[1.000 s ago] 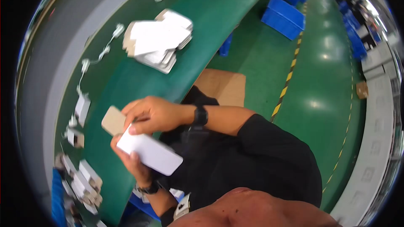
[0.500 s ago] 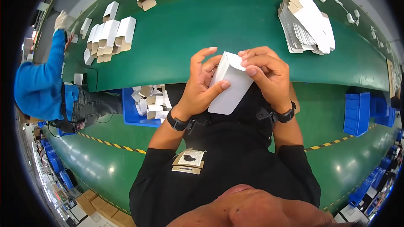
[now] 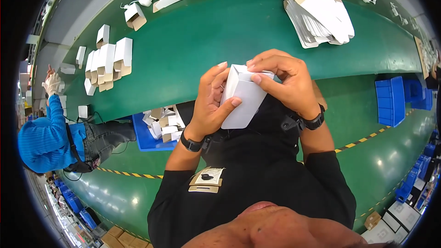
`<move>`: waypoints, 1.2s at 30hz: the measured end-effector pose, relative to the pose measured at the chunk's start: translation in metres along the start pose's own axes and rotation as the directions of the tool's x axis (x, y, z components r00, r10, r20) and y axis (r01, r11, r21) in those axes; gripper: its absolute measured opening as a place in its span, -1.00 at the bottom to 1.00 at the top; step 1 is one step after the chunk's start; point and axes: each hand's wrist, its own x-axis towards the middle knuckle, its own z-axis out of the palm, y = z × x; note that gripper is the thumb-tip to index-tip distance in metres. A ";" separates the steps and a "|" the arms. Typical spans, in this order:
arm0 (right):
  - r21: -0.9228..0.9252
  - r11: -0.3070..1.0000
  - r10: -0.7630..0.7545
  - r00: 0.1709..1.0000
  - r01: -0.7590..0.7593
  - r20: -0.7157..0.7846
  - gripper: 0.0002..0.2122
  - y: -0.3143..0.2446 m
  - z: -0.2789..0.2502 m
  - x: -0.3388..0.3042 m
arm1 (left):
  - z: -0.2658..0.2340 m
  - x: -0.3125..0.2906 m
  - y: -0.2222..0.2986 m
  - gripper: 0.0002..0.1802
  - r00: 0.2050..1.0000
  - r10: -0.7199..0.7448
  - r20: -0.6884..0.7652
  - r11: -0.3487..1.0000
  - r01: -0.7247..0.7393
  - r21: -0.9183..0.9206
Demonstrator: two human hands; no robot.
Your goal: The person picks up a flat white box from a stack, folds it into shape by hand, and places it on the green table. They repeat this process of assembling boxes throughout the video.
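A small white cardboard box [image 3: 242, 103] is held in front of my chest, just off the near edge of the green worktable. Its side is gripped by my left hand [image 3: 210, 101], the thumb on the face toward me and the fingers behind. At the upper end, my right hand [image 3: 287, 80] pinches the end flap, thumb on the near side and fingertips on the top edge. The flap lies folded across the end of the box. Whether anything is inside the box cannot be seen.
The green table [image 3: 202, 41] carries a stack of flat white cartons [image 3: 319, 14] at right and several folded boxes [image 3: 108, 62] at left. White chargers [image 3: 146, 1] lie along its back. Below stands a blue bin [image 3: 156, 142] of boxes. A co-worker [image 3: 50, 133] in blue is at far left.
The flap at the box's upper end has gone from raised and curved to folded over, under my right fingers. My view has shifted; the co-worker's arm has lowered.
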 end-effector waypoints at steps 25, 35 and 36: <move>-0.476 0.825 -0.467 0.842 0.305 -0.270 -0.72 0.074 -0.049 0.036 | -0.052 0.116 -0.037 -0.33 0.991 -0.131 -0.010 0.938 0.127 0.323; -0.940 0.016 -0.395 0.861 -0.341 -0.319 -0.53 0.056 -0.145 0.039 | -0.153 0.294 -0.118 -0.36 0.985 0.148 0.085 -0.009 -0.085 0.996; -0.946 0.055 -0.368 0.874 -0.320 -0.317 -0.58 0.055 -0.146 0.037 | -0.159 0.300 -0.129 -0.36 0.980 0.168 0.104 0.003 -0.106 0.994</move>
